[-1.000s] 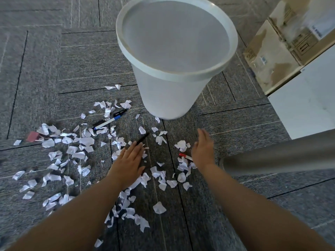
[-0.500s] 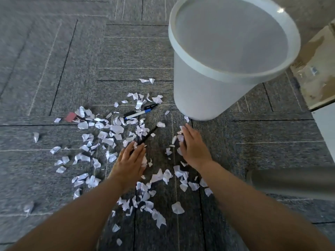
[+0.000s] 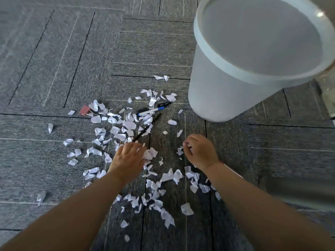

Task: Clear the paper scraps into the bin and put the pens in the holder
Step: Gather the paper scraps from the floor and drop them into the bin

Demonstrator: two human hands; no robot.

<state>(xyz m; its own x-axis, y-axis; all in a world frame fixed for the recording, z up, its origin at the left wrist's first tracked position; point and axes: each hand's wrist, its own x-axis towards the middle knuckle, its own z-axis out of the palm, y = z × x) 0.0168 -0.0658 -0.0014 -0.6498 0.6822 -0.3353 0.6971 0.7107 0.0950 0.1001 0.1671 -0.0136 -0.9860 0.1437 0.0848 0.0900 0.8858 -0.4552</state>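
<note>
Scraps (image 3: 129, 125), where?
— On the floor (image 3: 54, 69), around both hands: the left hand (image 3: 129, 156) flat, fingers straight, pressing some; the right hand (image 3: 201, 152) curled beside others, grip unclear. Beyond it, the bin (image 3: 226, 87).

white scraps (image 3: 129, 125), grey striped carpet (image 3: 54, 69)

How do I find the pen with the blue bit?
Find the big white bin on the grey carpet. Just left of its bottom, two pens lie side by side among paper scraps. The white pen has a blue end; the black pen beside it does not.
</note>
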